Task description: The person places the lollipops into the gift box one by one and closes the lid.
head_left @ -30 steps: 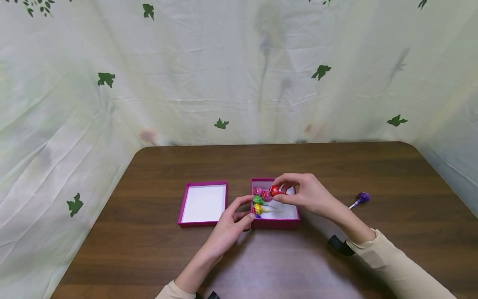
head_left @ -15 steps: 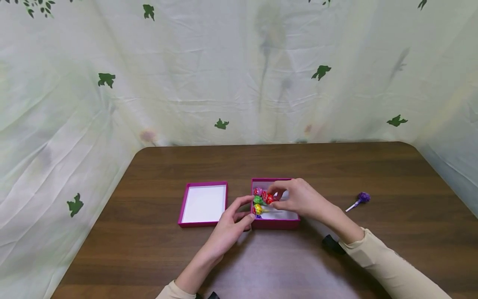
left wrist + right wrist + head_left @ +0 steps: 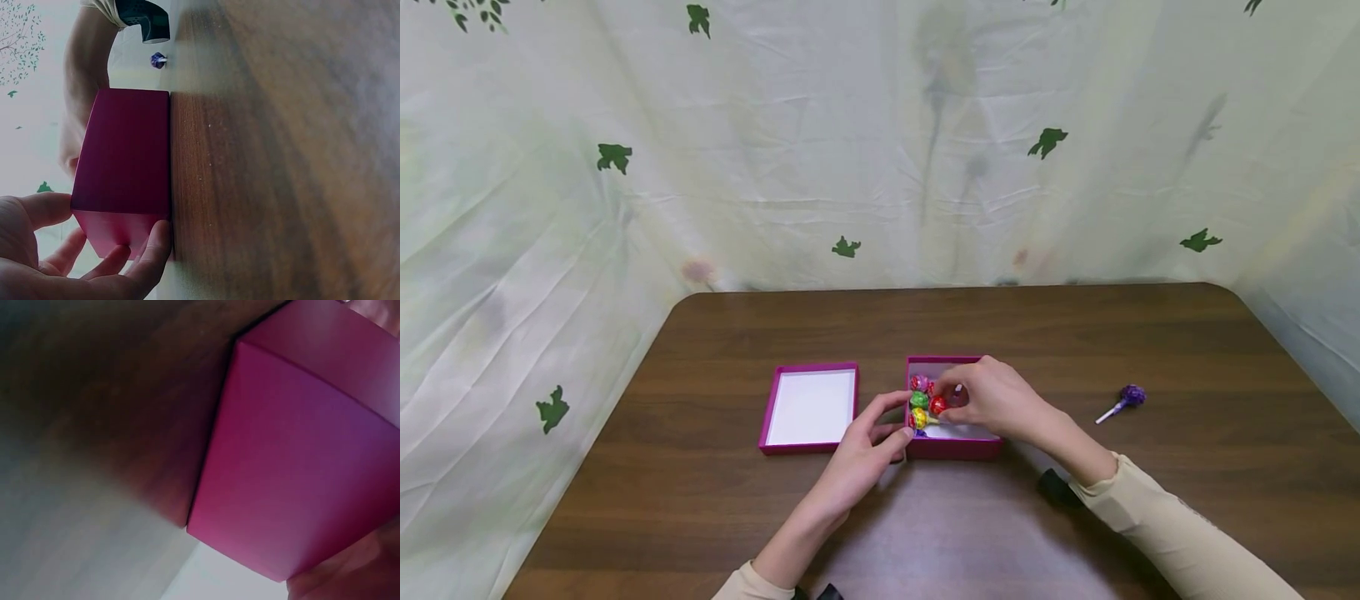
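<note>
In the head view a magenta box [image 3: 955, 449] stands with its top uncovered. Along its left side lie several lollipops, among them a pink one [image 3: 919, 382], a green one [image 3: 919, 400] and a yellow one [image 3: 918, 419]. My right hand [image 3: 1000, 400] reaches into the box and pinches a red lollipop [image 3: 937, 405] beside the green one. My left hand [image 3: 868, 454] rests its fingers and thumb against the box's left side; the left wrist view shows these fingertips on the box's end wall [image 3: 125, 228]. The right fingertips are hidden in the right wrist view.
The magenta-edged lid [image 3: 811, 408], white inside, lies left of the box on the brown table [image 3: 700, 500]. A purple lollipop [image 3: 1131, 396] lies to the right of the right forearm. A patterned white cloth [image 3: 880, 150] hangs behind.
My right hand has moved left and down inside the box, bringing the red lollipop from above the others to a place beside the green one. My left hand has stayed at the box.
</note>
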{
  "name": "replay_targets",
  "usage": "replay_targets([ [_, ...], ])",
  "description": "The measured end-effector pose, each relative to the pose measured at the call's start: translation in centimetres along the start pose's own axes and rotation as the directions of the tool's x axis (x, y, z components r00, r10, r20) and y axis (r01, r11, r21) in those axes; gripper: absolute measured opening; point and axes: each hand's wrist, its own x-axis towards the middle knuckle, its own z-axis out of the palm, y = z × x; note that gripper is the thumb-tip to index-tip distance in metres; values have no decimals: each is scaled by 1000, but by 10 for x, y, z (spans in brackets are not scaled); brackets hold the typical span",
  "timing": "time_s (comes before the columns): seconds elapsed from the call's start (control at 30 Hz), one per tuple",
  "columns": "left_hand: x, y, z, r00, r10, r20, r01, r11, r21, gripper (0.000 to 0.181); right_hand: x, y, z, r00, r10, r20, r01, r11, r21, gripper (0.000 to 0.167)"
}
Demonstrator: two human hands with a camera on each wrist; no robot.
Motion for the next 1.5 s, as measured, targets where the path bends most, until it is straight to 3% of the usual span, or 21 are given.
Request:
replay_targets([
  [0.47,0,0,1,1000,1,1,-1,1000,10,44,0,1,-1,998,-62,28,63,998,-31,21],
  [0.77,0,1,1,1000,0,-1,0,1000,5,44,0,1,-9,994,-48,95,39,995,95,19],
  [1.07,0,2,0,1000,-16,0,16,1000,11,46,-12,5,-25,987,-135,-87,150,969,197,24],
  [1.27,0,2,0,1000,-19,-5,20,1000,17,46,-32,4,-40,986,-74,-152,107,970,220,28],
  [1.5,0,1,-1,1000,-13,-5,13,1000,16,46,-66,13,-55,980,132,-150,-91,963,252,28],
])
